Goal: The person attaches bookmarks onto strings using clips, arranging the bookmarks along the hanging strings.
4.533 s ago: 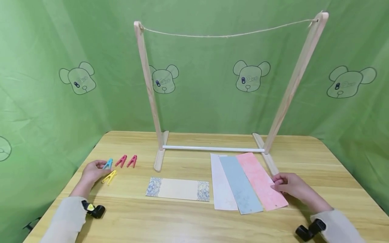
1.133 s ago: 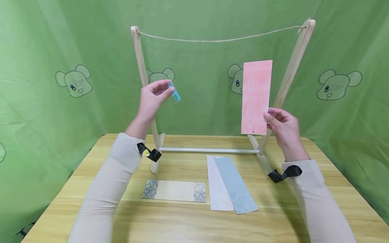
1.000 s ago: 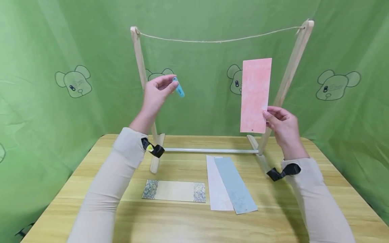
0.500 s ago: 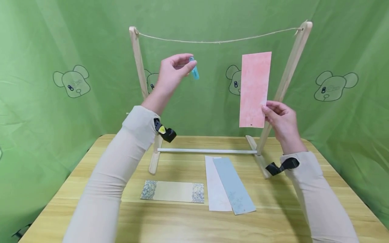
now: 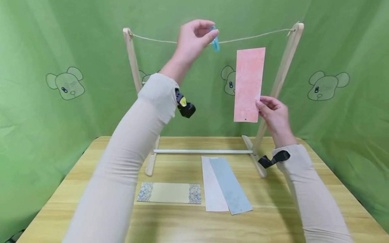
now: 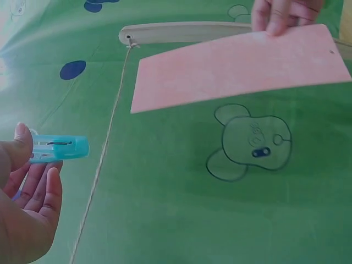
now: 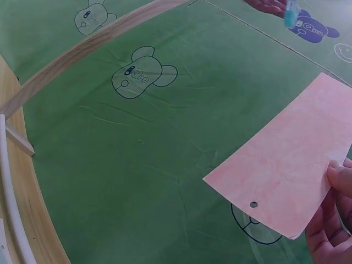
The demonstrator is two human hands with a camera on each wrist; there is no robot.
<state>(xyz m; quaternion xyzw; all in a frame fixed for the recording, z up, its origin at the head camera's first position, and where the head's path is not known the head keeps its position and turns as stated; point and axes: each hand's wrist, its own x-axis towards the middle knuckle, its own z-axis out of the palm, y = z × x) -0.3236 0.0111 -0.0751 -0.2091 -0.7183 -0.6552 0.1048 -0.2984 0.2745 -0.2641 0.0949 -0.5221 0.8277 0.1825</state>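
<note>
Bright light fills the head view, soft shadows darkening the worktop (image 5: 179, 222) toward its near edge; wrist views look dimmer, the right bowing a wooden post (image 7: 103, 37).

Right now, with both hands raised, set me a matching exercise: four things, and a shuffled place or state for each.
1. blue clip
2. pink card
3. blue-grey card
4. cream card

A. on the table, patterned at both ends
B. held in the right hand
C. partly over a white card
D. pinched in the left hand

Pairs: 1-D, 2-B, 3-C, 4-A
</note>
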